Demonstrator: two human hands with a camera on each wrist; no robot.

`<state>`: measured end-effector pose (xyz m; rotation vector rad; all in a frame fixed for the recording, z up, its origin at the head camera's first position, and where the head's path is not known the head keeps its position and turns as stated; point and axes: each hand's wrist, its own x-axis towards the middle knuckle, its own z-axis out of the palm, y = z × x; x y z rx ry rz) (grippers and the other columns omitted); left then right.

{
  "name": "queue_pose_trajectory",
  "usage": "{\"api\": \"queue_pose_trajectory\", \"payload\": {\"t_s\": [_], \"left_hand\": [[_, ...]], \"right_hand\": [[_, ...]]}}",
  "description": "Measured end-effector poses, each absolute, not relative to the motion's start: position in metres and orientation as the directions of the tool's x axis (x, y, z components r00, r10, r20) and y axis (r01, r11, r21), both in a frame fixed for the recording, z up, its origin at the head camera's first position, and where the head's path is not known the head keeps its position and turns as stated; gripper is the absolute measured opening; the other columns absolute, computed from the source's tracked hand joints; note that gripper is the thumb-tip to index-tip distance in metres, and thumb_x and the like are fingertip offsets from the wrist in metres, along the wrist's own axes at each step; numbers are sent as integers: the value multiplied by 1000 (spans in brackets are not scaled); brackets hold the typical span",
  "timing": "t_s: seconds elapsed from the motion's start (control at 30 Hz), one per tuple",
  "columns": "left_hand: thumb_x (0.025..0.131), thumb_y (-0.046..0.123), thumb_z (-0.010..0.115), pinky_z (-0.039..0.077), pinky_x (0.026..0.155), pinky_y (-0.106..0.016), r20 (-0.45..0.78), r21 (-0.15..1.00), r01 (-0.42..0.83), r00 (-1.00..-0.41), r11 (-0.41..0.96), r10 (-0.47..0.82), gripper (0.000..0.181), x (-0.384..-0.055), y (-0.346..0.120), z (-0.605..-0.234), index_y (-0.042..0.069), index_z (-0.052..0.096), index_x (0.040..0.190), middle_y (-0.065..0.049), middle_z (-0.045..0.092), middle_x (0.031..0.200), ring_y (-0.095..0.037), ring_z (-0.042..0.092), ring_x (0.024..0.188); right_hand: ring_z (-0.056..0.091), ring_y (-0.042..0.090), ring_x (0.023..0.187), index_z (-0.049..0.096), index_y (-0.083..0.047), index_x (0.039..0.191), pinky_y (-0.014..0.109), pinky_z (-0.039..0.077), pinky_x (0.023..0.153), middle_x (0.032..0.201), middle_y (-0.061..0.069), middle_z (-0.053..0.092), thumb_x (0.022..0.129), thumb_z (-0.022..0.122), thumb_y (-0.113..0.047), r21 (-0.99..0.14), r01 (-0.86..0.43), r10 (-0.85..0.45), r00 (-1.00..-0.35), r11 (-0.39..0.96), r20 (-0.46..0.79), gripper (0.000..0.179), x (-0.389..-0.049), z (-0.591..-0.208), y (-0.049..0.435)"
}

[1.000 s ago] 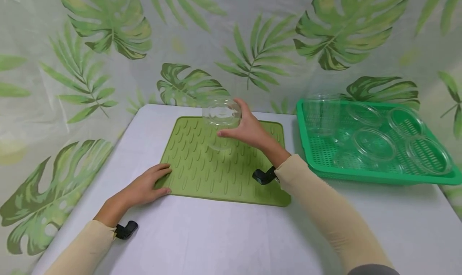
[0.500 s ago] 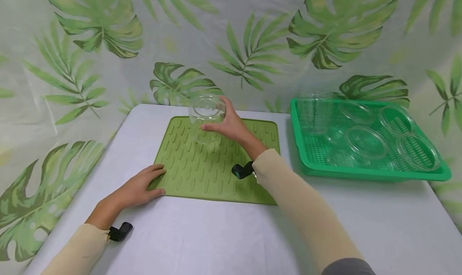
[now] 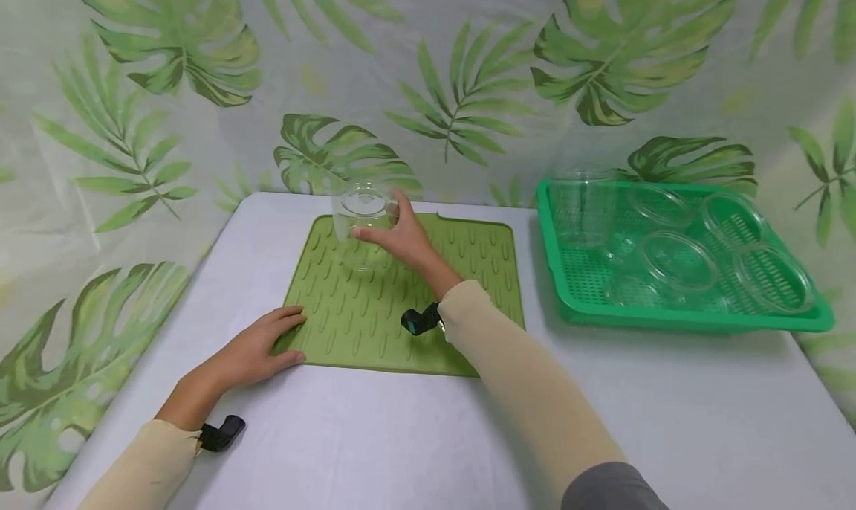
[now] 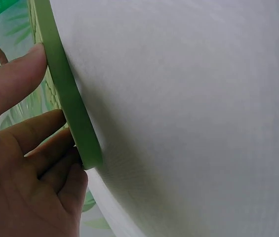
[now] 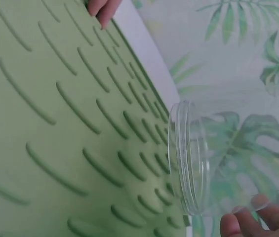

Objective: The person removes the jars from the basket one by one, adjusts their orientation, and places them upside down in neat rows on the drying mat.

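A clear plastic jar (image 3: 349, 231) is upside down over the far left part of the green ribbed mat (image 3: 394, 324). My right hand (image 3: 404, 235) grips it by the side, thumb in front and fingers behind. In the right wrist view the jar's threaded rim (image 5: 191, 158) faces the mat; whether it touches is hard to tell. My left hand (image 3: 250, 354) rests at the mat's near left corner, its thumb on the front edge and fingers by the left edge. The left wrist view shows those fingertips (image 4: 55, 118) against the mat's edge.
A green plastic basket (image 3: 669, 320) stands at the right of the white table (image 3: 374, 436). Inside it are several clear jars, one upright (image 3: 585, 212) and others lying tilted (image 3: 678, 261). Behind the table hangs a leaf-patterned cloth (image 3: 461, 101).
My right hand has carried the jar to the left over the mat, and the jar has tipped more upright and lowered slightly. The left hand stays at the mat's corner.
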<state>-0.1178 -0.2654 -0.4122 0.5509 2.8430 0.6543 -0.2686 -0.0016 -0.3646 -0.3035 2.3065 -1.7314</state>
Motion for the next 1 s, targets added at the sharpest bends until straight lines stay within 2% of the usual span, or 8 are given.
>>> {"api": "queue_pose_trajectory", "payload": {"t_s": [0.17, 0.37, 0.73, 1.0], "left_hand": [[93, 24, 69, 36, 111, -63, -86, 446, 313, -918, 838, 388, 63, -117, -266, -413, -6, 46, 143, -25, 40, 153, -49, 36, 141], [93, 24, 69, 36, 111, -62, -85, 439, 309, -921, 844, 381, 62, -117, -266, -416, -6, 47, 143, -25, 40, 153, -49, 36, 141], [92, 22, 69, 36, 111, -63, -76, 458, 297, -926, 838, 370, 62, -115, -265, -418, -5, 46, 143, -26, 40, 153, -49, 36, 141], [91, 22, 71, 37, 110, -63, -88, 459, 297, -923, 838, 376, 62, -120, -265, -415, -6, 47, 142, -25, 41, 152, -49, 38, 140]], "right_hand": [[28, 28, 152, 6, -29, 160, 53, 39, 115, 164, 10, 26, 81, 80, -46, -957, -49, -323, -945, 285, -48, 110, -269, -366, -12], [34, 27, 148, 14, -22, 160, 50, 42, 113, 161, 9, 31, 80, 79, -49, -938, -71, -319, -947, 341, -44, 106, -275, -361, -15], [33, 26, 150, 13, -29, 160, 51, 41, 114, 161, 7, 33, 81, 77, -52, -933, -77, -353, -934, 351, -55, 104, -281, -357, -21], [30, 26, 151, 12, -30, 160, 50, 38, 117, 163, 7, 29, 84, 77, -46, -956, -50, -371, -926, 288, -64, 101, -290, -357, -27]]}}
